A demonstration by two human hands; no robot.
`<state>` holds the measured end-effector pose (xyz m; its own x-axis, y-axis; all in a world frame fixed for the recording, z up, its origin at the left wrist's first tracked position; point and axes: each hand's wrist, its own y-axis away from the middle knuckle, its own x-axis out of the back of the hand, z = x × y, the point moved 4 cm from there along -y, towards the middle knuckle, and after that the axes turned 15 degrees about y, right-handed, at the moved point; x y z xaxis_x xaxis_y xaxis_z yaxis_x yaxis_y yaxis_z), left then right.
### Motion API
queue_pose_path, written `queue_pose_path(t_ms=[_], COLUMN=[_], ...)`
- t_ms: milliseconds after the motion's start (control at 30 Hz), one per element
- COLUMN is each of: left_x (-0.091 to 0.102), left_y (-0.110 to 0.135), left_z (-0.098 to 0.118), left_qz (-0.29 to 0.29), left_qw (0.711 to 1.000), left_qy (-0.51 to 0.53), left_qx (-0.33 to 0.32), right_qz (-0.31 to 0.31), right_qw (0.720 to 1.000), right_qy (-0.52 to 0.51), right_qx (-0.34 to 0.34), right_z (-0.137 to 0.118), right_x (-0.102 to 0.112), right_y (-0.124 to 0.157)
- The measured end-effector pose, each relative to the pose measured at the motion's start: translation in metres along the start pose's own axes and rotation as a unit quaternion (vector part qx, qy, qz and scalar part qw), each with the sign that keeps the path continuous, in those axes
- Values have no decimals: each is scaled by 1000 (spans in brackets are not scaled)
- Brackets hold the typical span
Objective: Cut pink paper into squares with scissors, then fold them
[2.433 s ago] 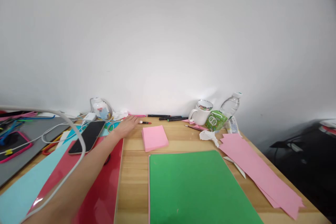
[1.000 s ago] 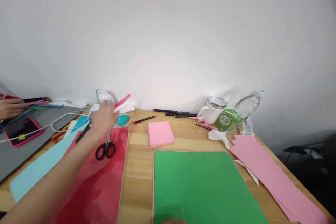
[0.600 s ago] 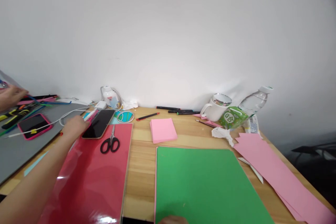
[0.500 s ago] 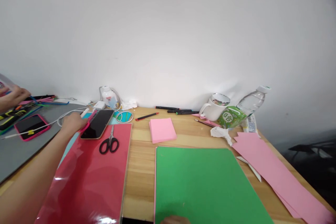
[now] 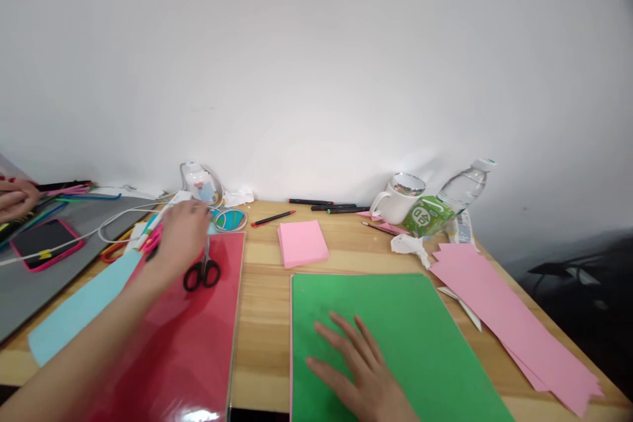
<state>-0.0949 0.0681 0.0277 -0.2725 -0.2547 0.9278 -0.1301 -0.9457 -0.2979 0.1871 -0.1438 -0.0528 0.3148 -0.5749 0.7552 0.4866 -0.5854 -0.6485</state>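
Observation:
My right hand point(image 5: 357, 364) lies flat on the green sheet point(image 5: 435, 336) near the table's front edge, fingers spread, holding nothing. My left hand point(image 5: 180, 235) reaches out over the far end of the glossy red sheet point(image 5: 182, 343). It is smeared by motion, so I cannot make out its fingers. Black-handled scissors point(image 5: 202, 271) lie just beside it on the red sheet. A pink pen point(image 5: 151, 238) shows at its left edge. The dark phone seen earlier is hidden, under the hand or gone.
A pink note pad point(image 5: 301, 242), red pen point(image 5: 272, 217), markers point(image 5: 332, 206), tape ring point(image 5: 230, 219), mug point(image 5: 395, 198), water bottle point(image 5: 463, 187), green packet point(image 5: 428, 214), tissue point(image 5: 408, 244) and pink paper strips point(image 5: 504, 316) lie around. Another person's hand point(image 5: 14, 198) is beside a pink-cased phone point(image 5: 42, 241).
My right hand has come up onto the green sheet and lies flat. My left hand has shifted right, from the phone's left edge to above the scissors. The phone no longer shows.

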Motion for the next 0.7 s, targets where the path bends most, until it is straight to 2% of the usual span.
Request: queue_pose_path(t_ms=[67,167,267,367,500,633,700], left_x=[-15,-43,-72,-92,-100,-99,-101], left_y=[9,30,45,42,25,13,8], left_z=[48,112,145,153,149,145,141], left_qz=[-27,-91,-160,-219,-286,-288,-287], left_qw=[995,962,929,918,916,919,922], left_qy=[15,58,61,53,46,52,55], left_qx=[-99,-250,-327,-325,-279,-263,-255], right_qz=[22,40,-4,-30,-16,20,18], right_qw=[997,994,996,997,997,998,999], right_qy=[69,99,86,70,72,53,45], right_qx=[-7,1,17,9,-6,-8,-3], right_z=[-2,-13,-15,-9,-3,7,12], right_x=[-1,-3,-8,-13,-16,-14,-17], right_y=[8,22,28,27,25,28,30])
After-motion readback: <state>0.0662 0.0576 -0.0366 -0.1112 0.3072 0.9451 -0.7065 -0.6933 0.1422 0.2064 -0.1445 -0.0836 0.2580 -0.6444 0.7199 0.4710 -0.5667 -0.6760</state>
